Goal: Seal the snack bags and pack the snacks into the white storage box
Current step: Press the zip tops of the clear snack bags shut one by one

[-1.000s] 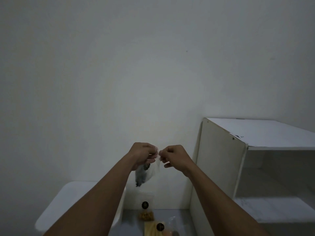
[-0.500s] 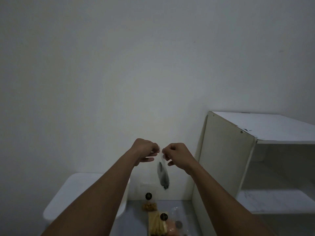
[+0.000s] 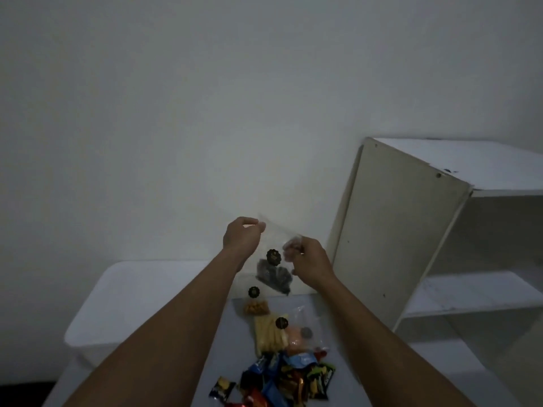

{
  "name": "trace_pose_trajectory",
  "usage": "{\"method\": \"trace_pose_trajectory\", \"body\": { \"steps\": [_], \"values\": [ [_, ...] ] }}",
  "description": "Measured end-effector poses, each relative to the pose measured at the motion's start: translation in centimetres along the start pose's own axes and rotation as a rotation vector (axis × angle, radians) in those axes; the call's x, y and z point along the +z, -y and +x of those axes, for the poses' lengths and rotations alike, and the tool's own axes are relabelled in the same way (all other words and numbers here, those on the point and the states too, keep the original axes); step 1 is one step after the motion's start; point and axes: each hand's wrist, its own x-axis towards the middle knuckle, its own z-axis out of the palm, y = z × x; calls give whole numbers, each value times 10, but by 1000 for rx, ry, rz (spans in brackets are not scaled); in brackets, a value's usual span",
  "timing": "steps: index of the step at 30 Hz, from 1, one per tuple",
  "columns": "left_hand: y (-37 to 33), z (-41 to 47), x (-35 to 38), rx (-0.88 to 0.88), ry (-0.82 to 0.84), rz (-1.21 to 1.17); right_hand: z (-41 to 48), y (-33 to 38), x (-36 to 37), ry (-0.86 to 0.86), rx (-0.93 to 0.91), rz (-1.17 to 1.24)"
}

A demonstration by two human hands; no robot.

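Both hands hold a clear snack bag (image 3: 273, 268) with dark pieces and a round black sticker up in front of the wall. My left hand (image 3: 242, 237) pinches its top left corner, my right hand (image 3: 307, 259) pinches the top right edge, lower down, so the bag hangs tilted. The white storage box (image 3: 138, 304) stands at the left, partly behind my left forearm. On the table below lie a clear bag of golden snacks (image 3: 256, 306), a bag of pale sticks (image 3: 269, 336), a bag with orange pieces (image 3: 302, 333), and a heap of wrapped snacks (image 3: 282, 380).
A white open shelf unit (image 3: 411, 230) stands at the right, its side panel close to my right hand. The grey table surface (image 3: 346, 392) runs between the box and the shelf. A plain wall fills the background.
The camera has tipped down, so more of the table and the wrapped snacks show. My hands have drawn apart and the bag has turned flat toward me, with the right hand lower.
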Motion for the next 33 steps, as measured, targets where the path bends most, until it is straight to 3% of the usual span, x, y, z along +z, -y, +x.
{"method": "trace_pose_trajectory", "body": {
  "steps": [7,19,33],
  "values": [
    [91,29,31,-94,162,152,37,-57,9,23,12,7],
    [181,100,117,-170,-6,241,112,-178,40,-105,313,-73],
    [226,132,160,-332,-80,222,140,-236,61,-78,427,-101]
  ]
}}
